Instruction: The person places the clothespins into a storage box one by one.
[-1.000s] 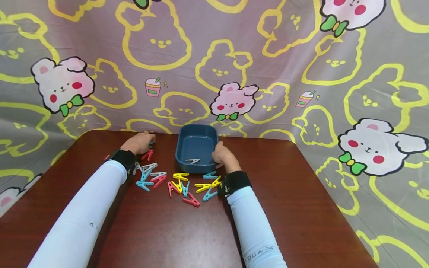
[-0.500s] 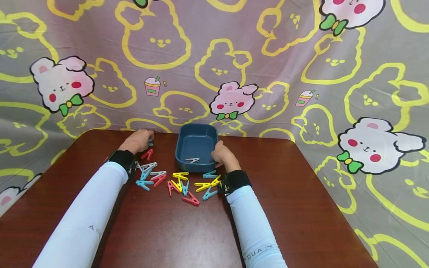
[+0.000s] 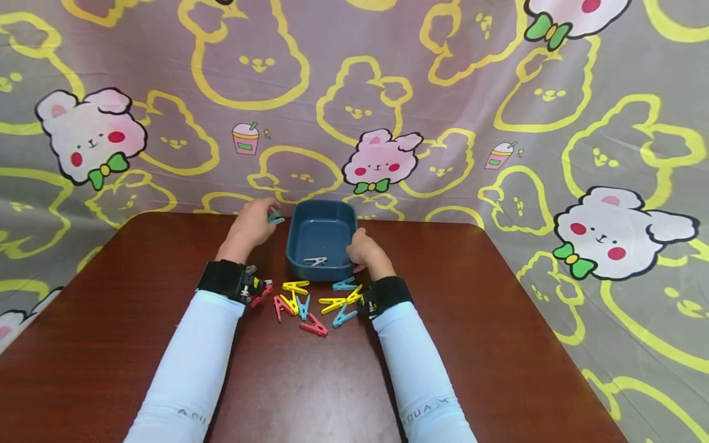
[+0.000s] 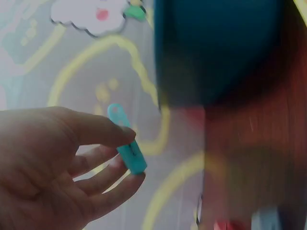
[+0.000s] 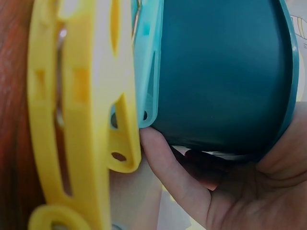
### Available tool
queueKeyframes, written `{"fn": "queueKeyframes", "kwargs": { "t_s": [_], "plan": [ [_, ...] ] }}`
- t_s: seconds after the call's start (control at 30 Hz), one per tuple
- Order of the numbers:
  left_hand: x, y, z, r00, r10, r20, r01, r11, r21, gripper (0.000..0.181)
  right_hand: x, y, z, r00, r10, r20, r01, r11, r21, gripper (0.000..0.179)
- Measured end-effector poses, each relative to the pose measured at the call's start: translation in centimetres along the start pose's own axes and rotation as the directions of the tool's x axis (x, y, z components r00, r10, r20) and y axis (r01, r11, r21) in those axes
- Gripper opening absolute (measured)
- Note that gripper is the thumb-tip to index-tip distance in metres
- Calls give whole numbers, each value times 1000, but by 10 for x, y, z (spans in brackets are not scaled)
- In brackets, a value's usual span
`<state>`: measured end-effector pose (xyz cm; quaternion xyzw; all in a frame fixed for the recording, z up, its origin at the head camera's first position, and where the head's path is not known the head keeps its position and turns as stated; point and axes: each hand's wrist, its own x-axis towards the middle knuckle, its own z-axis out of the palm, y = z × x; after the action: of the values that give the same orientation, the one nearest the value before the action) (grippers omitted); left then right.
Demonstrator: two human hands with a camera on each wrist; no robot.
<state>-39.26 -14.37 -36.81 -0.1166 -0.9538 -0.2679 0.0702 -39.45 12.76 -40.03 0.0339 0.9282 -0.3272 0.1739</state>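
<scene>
My left hand (image 3: 253,225) pinches a light blue clothespin (image 4: 127,140) between thumb and fingers, raised just left of the dark blue bin (image 3: 293,246). In the left wrist view the bin's wall looms blurred above the fingers. My right hand (image 3: 367,252) holds the bin at its near right corner; in the right wrist view the thumb lies by the rim and a finger reaches along underneath. One white clothespin (image 3: 315,261) lies inside the bin. Close to the right wrist camera are yellow clothespins (image 5: 84,110) and another light blue clothespin (image 5: 149,62).
Several yellow, red and blue clothespins, such as a red clothespin (image 3: 314,325), lie on the brown table (image 3: 443,344) in front of the bin. More are partly hidden under my left wrist. A patterned cloth (image 3: 310,49) hangs behind the table's far edge.
My left hand has lifted the light blue clothespin and carried it right, toward the bin. The right hand keeps its hold on the bin. The head view has shifted slightly.
</scene>
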Motion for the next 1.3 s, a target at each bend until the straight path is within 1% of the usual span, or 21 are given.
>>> {"fn": "queueKeyframes", "kwargs": {
  "t_s": [0.07,0.2,0.27,0.33,0.4,0.47,0.57,0.67,0.73,0.9,1.03,1.3],
  "plan": [
    [-3,13,4,1000,8,-14,-8,1000,-26,45,1,-2,1,1000,-9,2,9,1000,0,78],
    [-5,38,14,999,32,-8,-32,998,-45,44,2,-4,1,1000,11,1,-11,1000,-8,78],
    [-5,48,20,999,43,16,-42,998,-40,44,0,-4,1,1000,21,0,-21,1000,-6,78],
    [-4,56,28,997,52,53,-51,998,-26,44,-1,-3,0,1000,23,0,-23,1000,-7,78],
    [-2,60,36,993,67,95,-67,998,-3,44,-1,-3,-1,1000,21,3,-21,1000,-11,77],
    [-1,60,44,987,79,140,-83,996,21,45,-1,-3,-1,1000,21,2,-21,1000,-10,77],
    [1,57,54,976,94,199,-105,993,48,47,0,-3,0,1000,29,1,-29,1000,-8,78],
    [3,54,62,967,102,233,-122,990,72,48,0,-4,-1,999,34,1,-34,999,-5,78],
    [5,53,66,965,104,241,-130,987,91,49,1,-4,-1,999,32,2,-32,999,-7,78],
    [8,55,74,964,85,250,-123,982,143,47,1,-3,-1,1000,18,-5,-18,1000,1,77],
    [8,57,76,965,67,252,-111,980,164,46,0,-3,-1,1000,12,-13,-12,1000,5,77],
    [6,57,78,965,38,261,-87,980,177,46,0,-3,0,1000,11,-14,-11,1000,6,76]
  ]
}}
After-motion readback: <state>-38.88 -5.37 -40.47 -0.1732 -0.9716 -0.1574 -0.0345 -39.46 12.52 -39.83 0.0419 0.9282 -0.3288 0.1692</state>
